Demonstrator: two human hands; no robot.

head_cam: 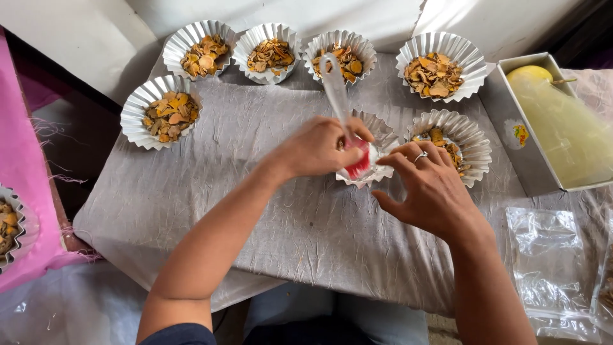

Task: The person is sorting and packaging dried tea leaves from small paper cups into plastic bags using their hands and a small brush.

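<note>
- Left hand (316, 148), fingers pinched on a scoop (336, 89) dipped in the middle foil cup (383, 137).
- Right hand (434, 191), fingers spread, touching that cup's rim.
- Filled cups (201, 54) ringed around on grey surface (255, 191).

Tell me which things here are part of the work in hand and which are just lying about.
In use: left hand gripping the red-ended scoop; right hand at the near foil cup; filled foil cups.
Lying about: box with yellow bottle; clear bags; pink cloth.
</note>
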